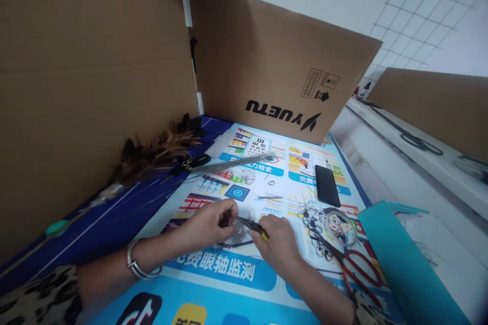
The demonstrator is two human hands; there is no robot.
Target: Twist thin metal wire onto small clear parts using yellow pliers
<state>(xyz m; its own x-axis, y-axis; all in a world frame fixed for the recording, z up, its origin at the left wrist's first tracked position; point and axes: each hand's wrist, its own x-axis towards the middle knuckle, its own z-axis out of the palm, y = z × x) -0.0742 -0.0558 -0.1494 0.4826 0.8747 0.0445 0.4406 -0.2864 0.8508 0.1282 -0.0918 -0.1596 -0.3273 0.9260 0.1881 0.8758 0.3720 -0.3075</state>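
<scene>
Brown cardboard panels [274, 61]: stood tall along the far and left sides, one bearing black lettering.
Desk [168, 284]: had a blue-and-white printed surface.
Thin, straight, silver-coloured wires [240, 163]: lay bundled across the desk's far half.
Red-handled metal scissors [338, 253]: lay at the right.
Left hand [219, 219]: fingers were curled inward; whether they closed on anything could not be told.
Right hand [279, 238]: fingers were clamped on small, dark metal, yellow-handled pliers [250, 225], tips just beside the left hand.

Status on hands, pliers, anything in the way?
Right hand: gripping pliers. Left hand: fingers curled at pliers' tip, contents too small to tell. Scissors lie right of the hands, not between them.
</scene>
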